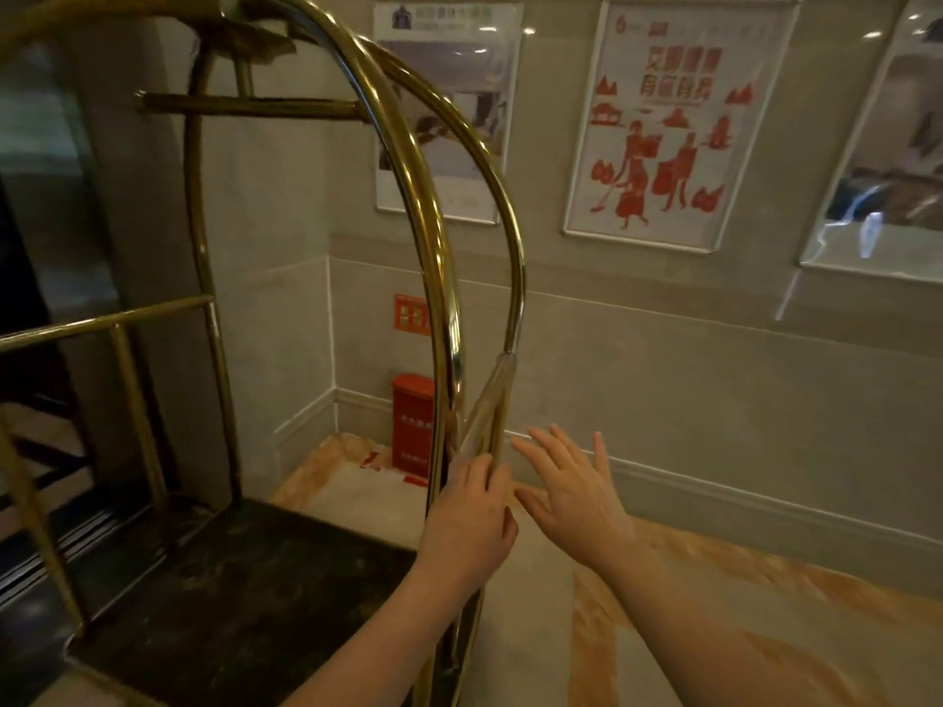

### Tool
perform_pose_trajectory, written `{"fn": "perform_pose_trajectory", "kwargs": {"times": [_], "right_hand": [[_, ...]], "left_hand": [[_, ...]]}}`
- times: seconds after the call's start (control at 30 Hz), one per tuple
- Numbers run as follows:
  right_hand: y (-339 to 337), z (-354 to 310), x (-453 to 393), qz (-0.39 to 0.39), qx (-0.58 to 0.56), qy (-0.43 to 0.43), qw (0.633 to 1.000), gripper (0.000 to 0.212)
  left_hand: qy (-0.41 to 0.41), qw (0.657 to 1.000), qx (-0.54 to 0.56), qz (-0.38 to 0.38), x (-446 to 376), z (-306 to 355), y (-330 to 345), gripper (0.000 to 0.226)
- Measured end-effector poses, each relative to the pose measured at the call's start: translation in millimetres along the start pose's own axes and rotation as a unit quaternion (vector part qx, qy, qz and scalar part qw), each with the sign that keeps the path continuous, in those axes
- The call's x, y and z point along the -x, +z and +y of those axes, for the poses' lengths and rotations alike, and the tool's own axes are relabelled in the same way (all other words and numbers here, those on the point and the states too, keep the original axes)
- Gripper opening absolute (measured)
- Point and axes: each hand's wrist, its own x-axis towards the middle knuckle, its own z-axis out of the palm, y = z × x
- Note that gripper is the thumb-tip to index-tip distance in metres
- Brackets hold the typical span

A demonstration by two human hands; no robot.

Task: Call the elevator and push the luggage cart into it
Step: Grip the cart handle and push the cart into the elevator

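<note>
1. A grey tiled wall (663,359) is seen across 12 to 3 o'clock; a marbled cream-and-orange floor (714,630) runs below it from 4 to 6 o'clock.
2. The luggage cart (245,579) fills 7 to 11 o'clock: a dark carpeted deck, with brass hoops (433,237) arching from the top edge down to centre. Its far end lies at the metal threshold (56,543) of a dark opening at 9 o'clock; whether this is the elevator cannot be told for certain.
3. Three framed posters are hung at 12 to 2 o'clock. The middle poster (673,125) carries red figures and red Chinese characters, too blurred to be read. Photographs are shown on the left poster (449,104) and the right poster (888,155); no text is legible.
4. A red box (413,426) is stood on the floor in the corner beyond the hoops, against the wall. A small orange sign (411,313) is fixed above it; its writing is illegible.
5. The left hand (472,523), just below centre, is wrapped around the cart's near upright, fingers curled on the tube.
6. The right hand (571,487) is held flat and spread just beside it, at its 3 o'clock, grasping nothing.
</note>
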Motion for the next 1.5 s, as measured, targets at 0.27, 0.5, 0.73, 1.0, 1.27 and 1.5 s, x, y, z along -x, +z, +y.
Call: {"fn": "perform_pose_trajectory", "kwargs": {"times": [0.27, 0.5, 0.73, 1.0, 1.27, 1.5], "right_hand": [[49, 114, -80, -0.047, -0.086, -0.162, 0.982, 0.054], [100, 163, -169, -0.056, -0.159, -0.276, 0.946, 0.065], [192, 181, -259, -0.08, -0.208, -0.344, 0.912, 0.07], [230, 208, -352, -0.183, -0.113, -0.463, 0.86, 0.053], [246, 204, -407, -0.182, -0.084, -0.592, 0.781, 0.016], [273, 191, -425, -0.152, -0.125, -0.632, 0.75, 0.021]], "left_hand": [[-0.187, 0.977, -0.098, 0.045, -69, 24, 71, 0.04], [-0.326, 0.934, -0.144, -0.017, -114, 14, 91, 0.05], [-0.402, 0.887, -0.221, -0.045, -157, -33, 128, 0.059], [-0.493, 0.821, -0.273, -0.095, -177, -47, 142, 0.039], [-0.493, 0.793, -0.35, -0.078, -182, -47, 148, 0.053], [-0.518, 0.765, -0.376, -0.072, -185, -66, 147, 0.05]]}}
